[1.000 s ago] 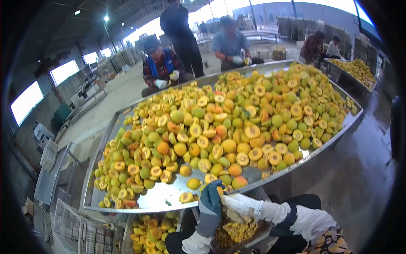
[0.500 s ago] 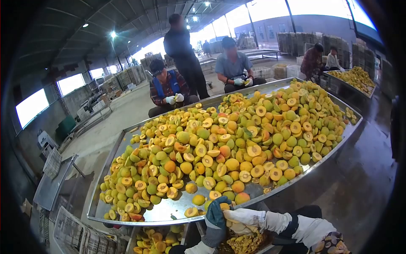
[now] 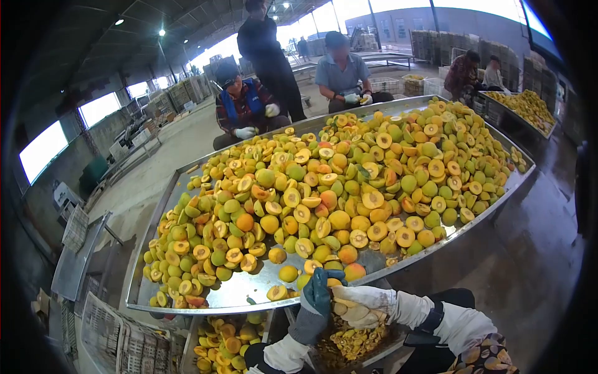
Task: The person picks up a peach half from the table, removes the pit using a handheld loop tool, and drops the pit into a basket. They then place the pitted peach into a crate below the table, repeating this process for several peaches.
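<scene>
My left hand (image 3: pixel 316 305), in a teal-and-grey glove, is closed around a peach half (image 3: pixel 334 282) just past the near rim of the metal table (image 3: pixel 249 310). My right hand (image 3: pixel 362 305) wears a white glove and presses against the left one, its fingers curled. Whatever it grips is hidden by the fingers. Below both hands, a bin holds wet yellow scraps (image 3: pixel 356 341). To its left, a crate contains peach halves (image 3: pixel 225 344). A large heap of cut yellow-green peaches (image 3: pixel 336 206) covers much of the table.
Two seated people in gloves (image 3: pixel 240 109) (image 3: pixel 341 71) work across the table, with a standing person (image 3: pixel 266 59) behind them. Other workers sit by a second fruit-laden table (image 3: pixel 526 109) at far right. Plastic crates (image 3: pixel 118 336) stand at lower left.
The view has tilted slightly downward, showing more of the scrap bin. My hands stay together at the rim. Across the table, the person in the blue vest has moved their gloved hands apart.
</scene>
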The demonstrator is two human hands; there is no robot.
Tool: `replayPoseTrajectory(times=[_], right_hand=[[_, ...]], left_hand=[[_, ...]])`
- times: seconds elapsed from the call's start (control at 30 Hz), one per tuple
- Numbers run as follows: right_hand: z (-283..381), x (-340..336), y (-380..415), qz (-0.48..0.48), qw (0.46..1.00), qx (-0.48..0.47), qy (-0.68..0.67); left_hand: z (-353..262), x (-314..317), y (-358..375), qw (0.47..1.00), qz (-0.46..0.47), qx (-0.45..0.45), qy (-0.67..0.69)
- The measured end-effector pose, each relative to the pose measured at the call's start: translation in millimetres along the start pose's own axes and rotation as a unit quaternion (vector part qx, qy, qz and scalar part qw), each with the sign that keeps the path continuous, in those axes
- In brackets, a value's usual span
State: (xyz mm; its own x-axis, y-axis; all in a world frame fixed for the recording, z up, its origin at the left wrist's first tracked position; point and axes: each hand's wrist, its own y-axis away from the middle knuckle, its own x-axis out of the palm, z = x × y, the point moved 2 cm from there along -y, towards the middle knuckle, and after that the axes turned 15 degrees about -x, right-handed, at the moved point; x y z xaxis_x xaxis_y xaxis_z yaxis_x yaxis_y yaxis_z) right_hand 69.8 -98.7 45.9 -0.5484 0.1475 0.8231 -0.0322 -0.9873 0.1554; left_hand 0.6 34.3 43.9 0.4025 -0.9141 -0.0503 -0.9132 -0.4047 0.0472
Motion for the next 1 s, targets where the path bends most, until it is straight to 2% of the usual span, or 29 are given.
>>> replayPoseTrajectory(times=[0.1, 0.2, 0.3, 0.33, 0.37, 0.43, 0.47, 0.5, 0.53, 0.57, 0.63, 0.7, 0.73, 0.77, 0.8, 0.83, 0.87, 0.9, 0.97, 1.0], right_hand=[[1, 2, 7, -0.060, 0.989, 0.000, 0.135], [4, 2, 9, -0.042, 0.975, 0.018, 0.216], [19, 22, 10, -0.068, 0.881, 0.035, 0.467], [8, 9, 3, -0.082, 0.851, 0.016, 0.519], [4, -1, -2, -0.060, 0.762, -0.069, 0.641], [-3, -1, -5, -0.007, 0.526, -0.225, 0.820], [-5, -5, -5, -0.006, 0.519, -0.206, 0.830], [-8, -10, -7, 0.002, 0.481, -0.240, 0.844], [-10, -3, -6, 0.007, 0.423, -0.250, 0.871], [-9, 4, -7, 0.012, 0.365, -0.260, 0.894], [-11, 7, -8, 0.030, 0.299, -0.292, 0.908], [-9, 9, -8, 0.055, 0.347, -0.260, 0.899], [-12, 6, -8, 0.056, 0.349, -0.248, 0.902], [-14, 0, -6, 0.055, 0.348, -0.237, 0.905], [-16, -11, -5, 0.036, 0.402, -0.175, 0.898], [-18, -22, -5, 0.011, 0.448, -0.112, 0.887], [-20, -33, -3, -0.018, 0.485, -0.049, 0.873], [-24, -44, -2, -0.058, 0.505, 0.044, 0.860], [-32, -45, -6, -0.038, 0.534, 0.075, 0.841], [-34, -39, -8, -0.028, 0.550, 0.073, 0.831]], left_hand=[[9, -8, -4, 0.997, 0.038, -0.062, -0.037], [8, -15, -6, 0.991, 0.053, -0.039, -0.114], [10, -22, -3, 0.975, 0.107, -0.151, -0.126], [8, -24, -2, 0.974, 0.103, -0.148, -0.141], [8, -26, 0, 0.972, 0.099, -0.145, -0.156], [9, -33, 6, 0.972, 0.100, -0.127, -0.173], [9, -37, 8, 0.973, 0.106, -0.114, -0.173], [14, -40, 12, 0.974, 0.110, -0.105, -0.170], [14, -42, 14, 0.970, 0.073, -0.002, -0.230], [17, -43, 22, 0.980, 0.052, -0.095, -0.164], [10, -46, 33, 0.977, 0.065, -0.153, -0.135], [23, -68, 37, 0.981, 0.067, -0.007, -0.180], [25, -81, 41, 0.977, 0.051, 0.075, -0.190], [19, -100, 50, 0.985, 0.039, -0.162, -0.039], [19, -125, 56, 0.973, -0.017, -0.230, 0.007], [8, -141, 65, 0.956, -0.118, -0.267, -0.008], [17, -165, 62, 0.922, -0.157, -0.219, -0.277], [26, -189, 60, 0.804, -0.220, -0.176, -0.523], [1, -185, 49, 0.726, -0.238, -0.180, -0.619], [3, -177, 36, 0.729, -0.265, -0.151, -0.613]])
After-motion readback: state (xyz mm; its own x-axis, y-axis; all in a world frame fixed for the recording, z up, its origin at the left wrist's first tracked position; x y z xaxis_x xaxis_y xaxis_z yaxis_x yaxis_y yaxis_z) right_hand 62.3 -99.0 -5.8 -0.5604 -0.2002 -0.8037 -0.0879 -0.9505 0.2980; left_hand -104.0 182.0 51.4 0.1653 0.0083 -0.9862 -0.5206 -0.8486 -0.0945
